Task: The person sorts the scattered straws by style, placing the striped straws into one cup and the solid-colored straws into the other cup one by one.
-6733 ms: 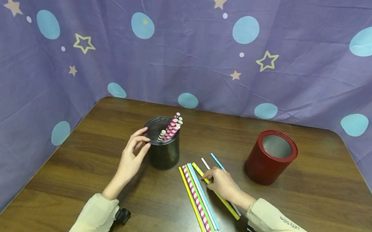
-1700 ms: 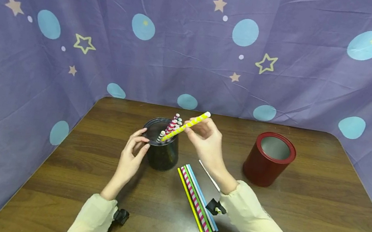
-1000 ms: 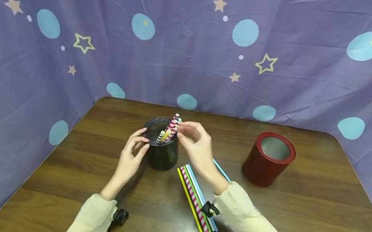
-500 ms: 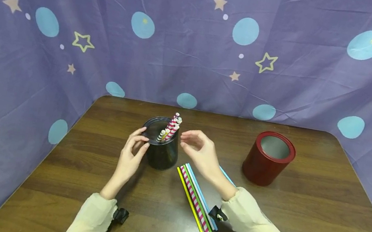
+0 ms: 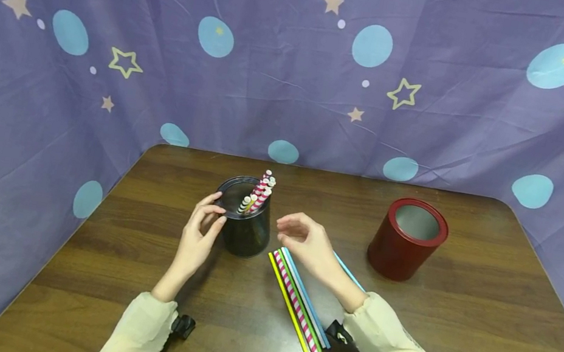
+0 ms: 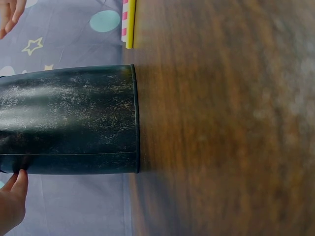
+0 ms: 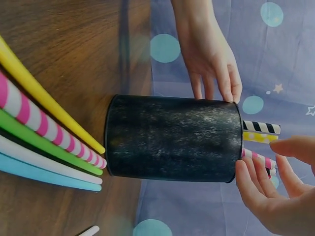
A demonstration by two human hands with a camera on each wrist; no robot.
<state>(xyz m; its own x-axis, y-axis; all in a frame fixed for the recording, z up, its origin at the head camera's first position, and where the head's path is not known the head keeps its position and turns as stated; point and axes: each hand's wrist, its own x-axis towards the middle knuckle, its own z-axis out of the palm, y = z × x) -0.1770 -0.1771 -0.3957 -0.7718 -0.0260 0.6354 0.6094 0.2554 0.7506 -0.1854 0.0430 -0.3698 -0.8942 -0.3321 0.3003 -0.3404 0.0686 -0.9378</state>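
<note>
Straws lie loose at five o'clock from the black can, with more straws standing in it; likely light, stiffish and easily creased, so best pinched gently at mid-length. The left hand rests relaxed fingertips at the can's eight-o'clock rim; the right hand, loosely curved and holding nothing, hovers near three. Open table separates it from the red can beyond; the back edge runs along twelve.

Left grip touches 1 black can holding striped straws.
</note>
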